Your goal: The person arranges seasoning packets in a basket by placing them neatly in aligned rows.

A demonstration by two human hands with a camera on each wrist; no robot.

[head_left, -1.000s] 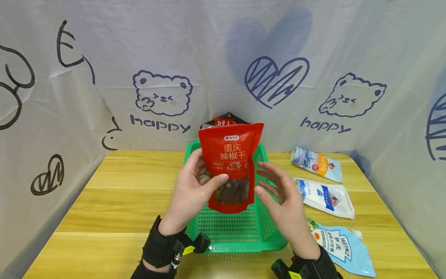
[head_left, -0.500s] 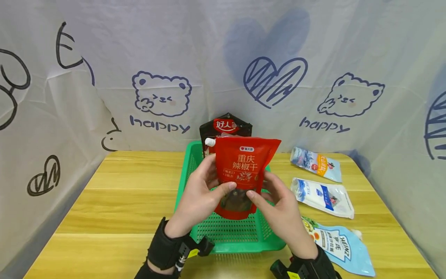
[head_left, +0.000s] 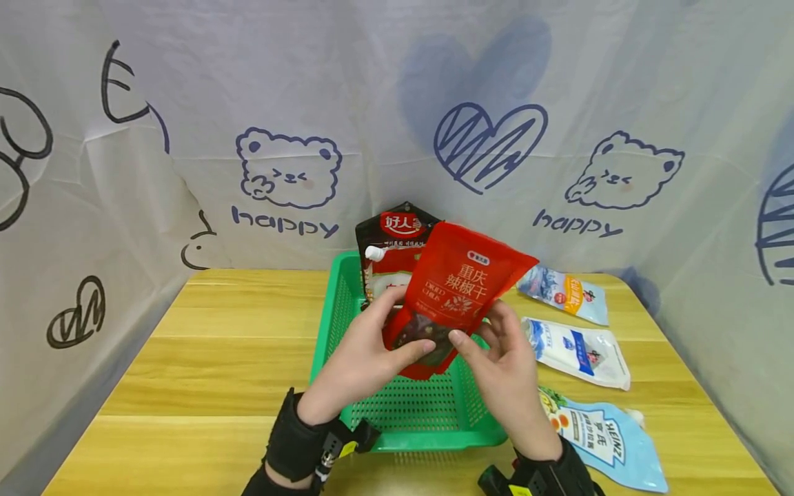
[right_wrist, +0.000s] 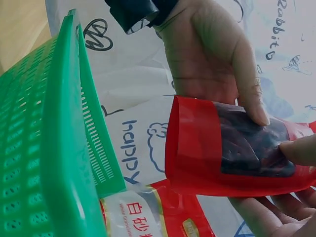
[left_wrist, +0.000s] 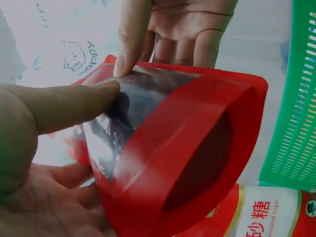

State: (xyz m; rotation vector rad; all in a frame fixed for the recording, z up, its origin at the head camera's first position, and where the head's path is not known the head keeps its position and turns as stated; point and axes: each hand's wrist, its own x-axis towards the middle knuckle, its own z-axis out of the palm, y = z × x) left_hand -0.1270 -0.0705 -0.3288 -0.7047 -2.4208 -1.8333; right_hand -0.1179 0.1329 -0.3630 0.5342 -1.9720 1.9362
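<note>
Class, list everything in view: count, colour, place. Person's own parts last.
Table: 1, yellow, underneath
Backdrop: 1, white, around
Basket: 1, green, on table
Chili pouch: 1, red, over basket
Black packet: 1, black, basket's back
Sugar packet: 1, red-white, behind chili pouch
Cap: 1, white, by black packet
Far bag: 1, blue-orange, right
Middle bag: 1, white-blue, right
Heinz pouch: 1, blue, near right
Wristbands: 2, black, wrists
Left hand, right hand: 2, bare, holding chili pouch

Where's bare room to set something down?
The widest patch is the table between the left curtain and green basket. Smaller: the basket's near floor, inside its front rim; the held red pouch hides floor beyond. Crowded: the basket's back, with the black packet, and the table's right, with the orange-and-blue packet, white packet and light-blue pouch.
</note>
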